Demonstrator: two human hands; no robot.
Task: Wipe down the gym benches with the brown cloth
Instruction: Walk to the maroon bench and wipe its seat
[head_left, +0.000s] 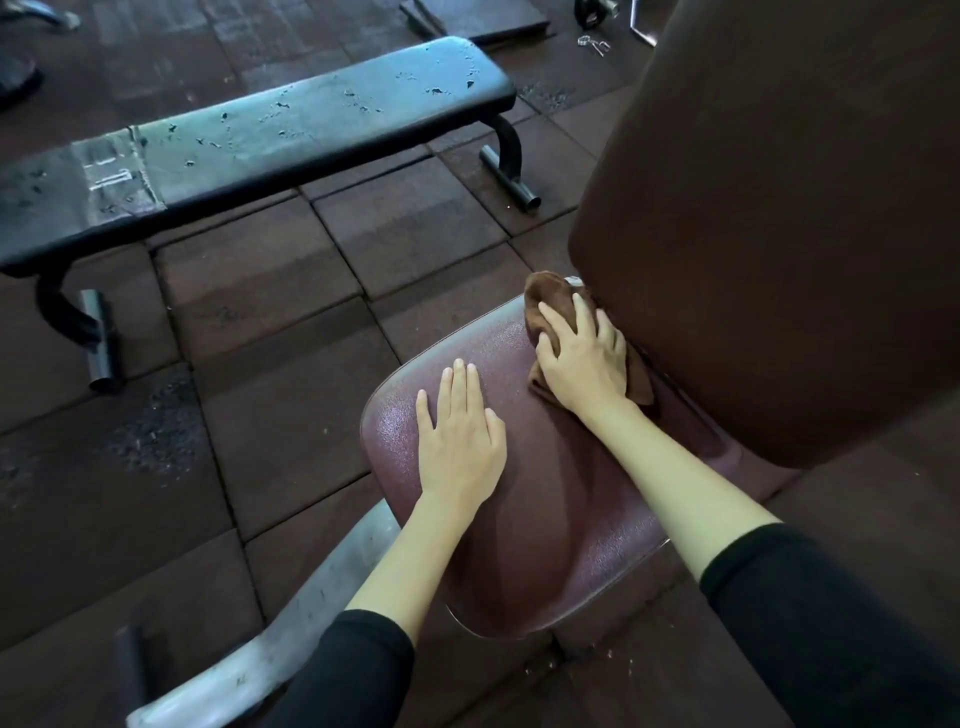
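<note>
Black bench (260, 140): far left, on the floor, padding flaked.
Left hand (460, 441): flat, fingers together, palm on maroon desk (545, 545).
Brown cloth (550, 306): bunched at desk's far end, against backrest (779, 234).
Right hand (582, 364): fingers spread, pressing cloth.

maroon bench seat (545, 519) carries brown cloth (545, 291) and flat left hand (460, 436).

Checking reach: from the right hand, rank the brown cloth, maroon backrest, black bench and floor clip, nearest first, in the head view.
1. brown cloth, under the right hand.
2. maroon backrest, just to the hand's right.
3. black bench, across the floor, left.
4. floor clip, far off, top of view.
</note>
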